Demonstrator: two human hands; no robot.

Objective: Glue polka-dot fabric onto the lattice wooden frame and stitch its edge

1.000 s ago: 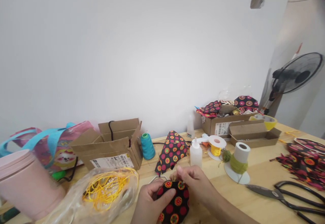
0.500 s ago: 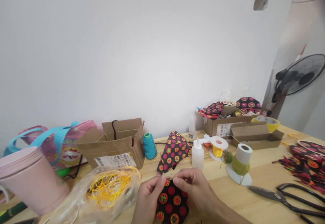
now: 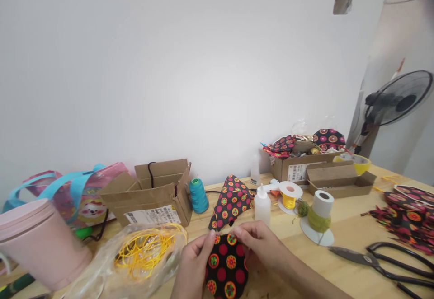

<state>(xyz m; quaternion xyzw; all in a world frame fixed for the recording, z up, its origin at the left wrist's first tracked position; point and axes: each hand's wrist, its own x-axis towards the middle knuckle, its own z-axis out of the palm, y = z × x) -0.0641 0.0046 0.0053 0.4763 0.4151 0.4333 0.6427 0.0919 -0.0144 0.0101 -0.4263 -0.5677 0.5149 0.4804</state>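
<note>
A black fabric piece (image 3: 226, 267) with red dots and flower circles hangs between my two hands at the bottom centre. My left hand (image 3: 196, 260) pinches its upper left edge, thumb on top. At its upper right edge, my right hand (image 3: 259, 244) grips the cloth between thumb and fingers. Behind them a folded cloth (image 3: 232, 202) of the same pattern lies on the wooden table (image 3: 288, 249). Just beyond my right hand stands a white squeeze bottle (image 3: 262, 206).
Large black scissors (image 3: 371, 260) and patterned scraps (image 3: 407, 220) lie right. Spools (image 3: 318, 217), a teal thread cone (image 3: 199, 195) and cardboard boxes (image 3: 159, 195) stand behind. On the left are a plastic bag of yellow cord (image 3: 145, 249) and a pink bin (image 3: 44, 245).
My hands have spread slightly apart, and more of the fabric's upper edge shows between them. The view has shifted a little.
</note>
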